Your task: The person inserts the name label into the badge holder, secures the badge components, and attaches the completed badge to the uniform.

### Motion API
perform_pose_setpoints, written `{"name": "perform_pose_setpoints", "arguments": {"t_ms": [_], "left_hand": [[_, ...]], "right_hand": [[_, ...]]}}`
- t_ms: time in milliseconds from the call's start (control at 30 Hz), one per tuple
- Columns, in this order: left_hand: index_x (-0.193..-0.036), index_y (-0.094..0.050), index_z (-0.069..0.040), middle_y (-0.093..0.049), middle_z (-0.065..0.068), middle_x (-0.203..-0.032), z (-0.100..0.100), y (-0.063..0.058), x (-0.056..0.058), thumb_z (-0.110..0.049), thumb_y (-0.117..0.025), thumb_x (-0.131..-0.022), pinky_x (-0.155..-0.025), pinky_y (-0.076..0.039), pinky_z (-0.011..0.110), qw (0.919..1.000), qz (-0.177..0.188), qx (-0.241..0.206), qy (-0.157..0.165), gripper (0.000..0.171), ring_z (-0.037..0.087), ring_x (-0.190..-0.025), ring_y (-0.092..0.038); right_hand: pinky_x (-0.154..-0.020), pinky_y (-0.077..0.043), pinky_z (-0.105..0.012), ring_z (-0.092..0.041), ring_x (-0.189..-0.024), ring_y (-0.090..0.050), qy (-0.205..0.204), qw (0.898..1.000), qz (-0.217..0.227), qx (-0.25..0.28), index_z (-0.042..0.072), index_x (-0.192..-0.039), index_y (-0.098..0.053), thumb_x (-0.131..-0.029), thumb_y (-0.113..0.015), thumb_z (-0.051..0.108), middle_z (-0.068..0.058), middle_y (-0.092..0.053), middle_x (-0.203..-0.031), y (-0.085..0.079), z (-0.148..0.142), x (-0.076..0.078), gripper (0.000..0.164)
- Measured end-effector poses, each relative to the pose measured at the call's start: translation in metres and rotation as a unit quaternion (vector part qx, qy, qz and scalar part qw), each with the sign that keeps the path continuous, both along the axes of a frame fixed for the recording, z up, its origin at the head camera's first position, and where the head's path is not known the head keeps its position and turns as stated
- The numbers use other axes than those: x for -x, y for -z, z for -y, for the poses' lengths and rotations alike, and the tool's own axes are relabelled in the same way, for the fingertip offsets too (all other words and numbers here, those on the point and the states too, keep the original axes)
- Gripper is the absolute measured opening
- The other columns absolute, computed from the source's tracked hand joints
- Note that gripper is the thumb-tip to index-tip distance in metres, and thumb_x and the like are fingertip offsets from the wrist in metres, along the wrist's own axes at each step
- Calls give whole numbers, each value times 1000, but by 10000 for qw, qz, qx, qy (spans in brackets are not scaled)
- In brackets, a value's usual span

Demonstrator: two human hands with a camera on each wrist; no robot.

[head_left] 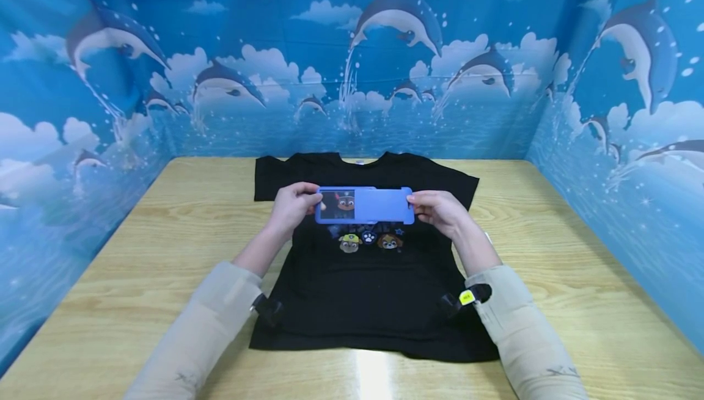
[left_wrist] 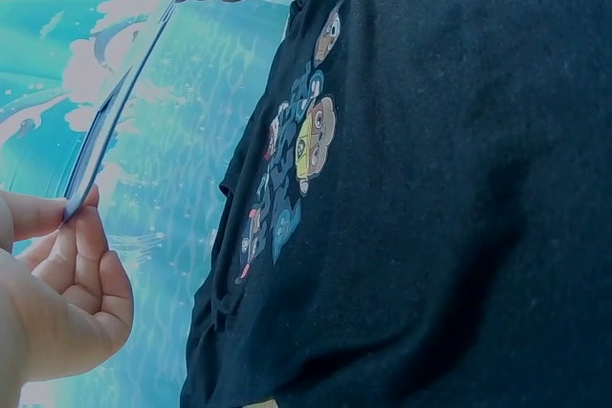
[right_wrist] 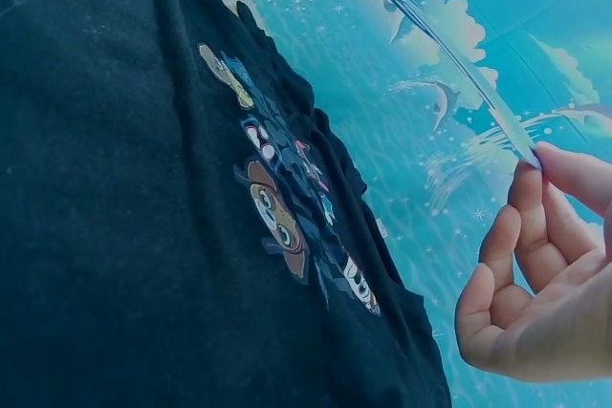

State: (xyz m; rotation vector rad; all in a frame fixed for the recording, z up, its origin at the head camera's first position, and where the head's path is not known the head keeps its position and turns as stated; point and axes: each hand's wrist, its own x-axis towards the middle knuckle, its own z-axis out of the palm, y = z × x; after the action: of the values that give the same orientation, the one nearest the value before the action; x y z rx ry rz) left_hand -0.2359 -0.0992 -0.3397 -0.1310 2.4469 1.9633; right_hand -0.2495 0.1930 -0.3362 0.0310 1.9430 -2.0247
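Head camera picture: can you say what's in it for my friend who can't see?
A left hand and a right hand hold a flat blue panel by its ends above a black T-shirt with cartoon dog faces, spread on a wood-grain table. Behind is a blue backdrop with leaping dolphins.

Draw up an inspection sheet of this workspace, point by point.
Surface: wood-grain table, glare at the near edge.
Job's things: black shirt spread out, printed side up; flat blue panel held above it.
Clutter: small white thing past the right wrist, too hidden to identify.
Grippers: left hand pinches the panel's left end; right hand pinches its right end.
Cables: nothing seen.
Surroundings: blue dolphin backdrop behind and on both sides.
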Motion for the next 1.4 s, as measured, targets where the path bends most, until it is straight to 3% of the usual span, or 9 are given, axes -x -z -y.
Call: {"name": "perform_pose_setpoints", "arguments": {"t_ms": [1167, 1400], "left_hand": [[-115, -59, 1, -59, 17, -109, 3, -2, -3, -10, -55, -92, -84, -48, 39, 10000, -26, -68, -44, 26, 22, -83, -57], [-115, -60, 2, -60, 17, -106, 5, 0, -4, -9, -56, -91, -79, -49, 35, 9999, -24, -32, -115, 26, 18, -78, -58]], "right_hand": [[-71, -39, -29, -9, -63, -55, 115, 9999, 76, -35, 20, -69, -67, -91, -57, 11, 5, -61, -64, -2, -1, -1, 26], [-71, -40, -29, -9, -64, -55, 111, 9999, 35, -119, 21, -69, -68, -91, -57, 11, 5, -61, -65, -2, -5, -4, 27]]}}
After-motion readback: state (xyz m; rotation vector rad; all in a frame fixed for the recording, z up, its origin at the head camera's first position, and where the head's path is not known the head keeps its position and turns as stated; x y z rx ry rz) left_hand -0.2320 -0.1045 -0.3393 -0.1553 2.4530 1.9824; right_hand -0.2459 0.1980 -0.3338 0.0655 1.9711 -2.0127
